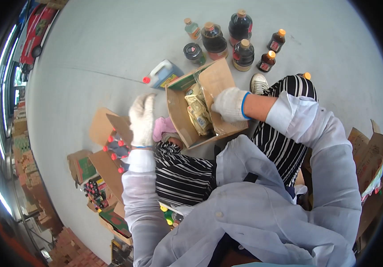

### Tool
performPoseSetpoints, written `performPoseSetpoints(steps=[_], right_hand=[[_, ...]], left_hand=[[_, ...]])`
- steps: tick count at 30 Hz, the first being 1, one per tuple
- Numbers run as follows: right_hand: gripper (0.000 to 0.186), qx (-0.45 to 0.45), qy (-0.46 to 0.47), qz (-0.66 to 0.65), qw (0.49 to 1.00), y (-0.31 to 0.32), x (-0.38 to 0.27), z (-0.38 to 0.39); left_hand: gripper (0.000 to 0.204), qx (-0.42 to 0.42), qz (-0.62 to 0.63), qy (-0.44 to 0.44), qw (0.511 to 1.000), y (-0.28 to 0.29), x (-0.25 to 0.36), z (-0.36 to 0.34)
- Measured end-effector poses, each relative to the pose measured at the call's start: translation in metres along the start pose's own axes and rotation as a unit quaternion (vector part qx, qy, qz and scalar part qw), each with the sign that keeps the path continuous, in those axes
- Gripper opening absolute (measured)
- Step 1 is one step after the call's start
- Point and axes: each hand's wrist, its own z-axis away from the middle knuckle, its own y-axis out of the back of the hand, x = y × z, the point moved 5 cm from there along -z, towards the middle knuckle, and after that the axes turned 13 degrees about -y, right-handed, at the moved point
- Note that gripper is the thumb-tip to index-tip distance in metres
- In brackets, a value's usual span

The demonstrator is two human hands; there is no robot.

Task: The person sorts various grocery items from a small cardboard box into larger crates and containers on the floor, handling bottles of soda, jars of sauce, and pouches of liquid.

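Observation:
A cardboard box [187,131] stands tilted between my knees with its flaps up. Inside it lie several yellowish, clear-wrapped packets [197,111]. My right hand [230,104], in a white knit glove with a blue cuff, is closed at the box's right flap [216,76]; its fingertips are partly hidden. To the left of the box, my left hand [142,118], gloved too, is raised with fingers loosely apart and nothing visible in it. It is above the edge of an open carton of red-capped bottles [119,149].
Beyond the box stand a blue jug [164,74], several large dark bottles [213,42], a dark jar [194,53] and small orange-capped bottles [267,61]. Cartons of bottles [96,191] crowd my left side, and an open carton [367,153] sits at right. A pink shoe [162,128] touches the box.

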Motion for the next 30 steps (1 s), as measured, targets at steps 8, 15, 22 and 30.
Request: performPoseSetpoints(steps=[8,15,22,30], right_hand=[[0.021,-0.031,0.012,-0.063,0.997,0.001,0.011,0.007],[0.020,-0.033,0.019,-0.052,0.998,-0.006,0.007,-0.005],[0.018,0.003,0.010,-0.061,0.998,-0.006,0.006,-0.004],[0.019,-0.010,-0.006,-0.075,0.997,0.015,0.005,-0.013]], left_hand=[[0.028,-0.390,-0.248,-0.065,0.884,-0.102,0.017,-0.004],[0.027,-0.442,-0.283,-0.116,0.843,-0.141,0.026,0.001],[0.030,-0.470,-0.351,-0.126,0.800,-0.151,0.024,0.005],[0.030,-0.459,-0.332,-0.145,0.811,-0.132,0.034,0.009]])
